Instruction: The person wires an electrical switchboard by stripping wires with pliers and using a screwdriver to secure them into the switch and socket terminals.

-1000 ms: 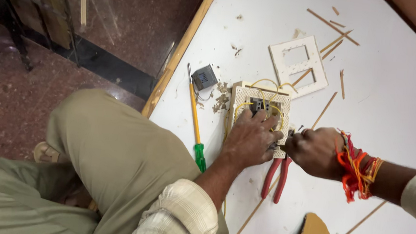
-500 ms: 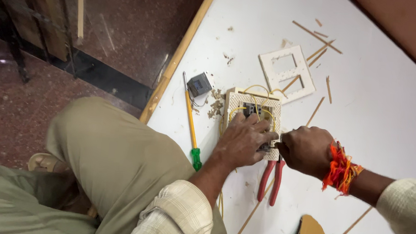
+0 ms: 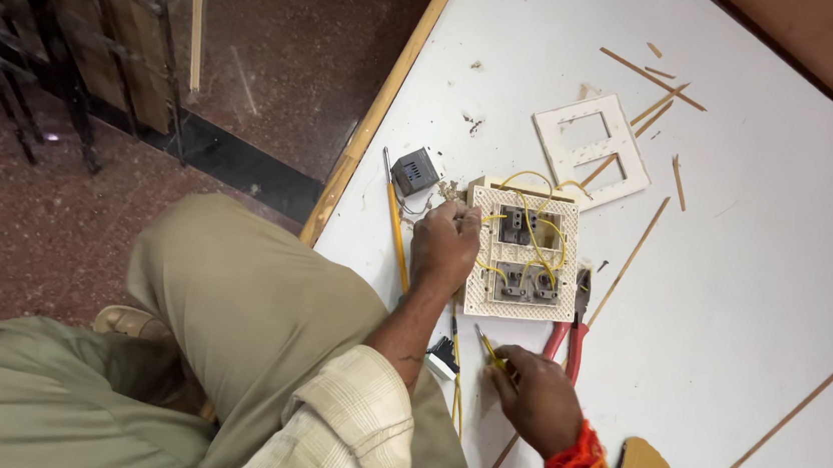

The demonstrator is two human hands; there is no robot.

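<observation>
On white board, left hand (image 3: 443,246) fingers gripping switch panel (image 3: 523,253) edge, right hand (image 3: 535,395) pinching yellow wire (image 3: 487,349)

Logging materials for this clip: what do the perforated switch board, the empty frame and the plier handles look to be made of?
Switch board: apparently moulded plastic, cream, matte; an even grid of small holes suggests it. The left hand steadies its edge.
Frame: likely plastic too, off-white, smooth, with two clean rectangular cut-outs.
Plier handles: red sleeves, probably rubber or vinyl with a slight sheen, lying near the right hand.
</observation>
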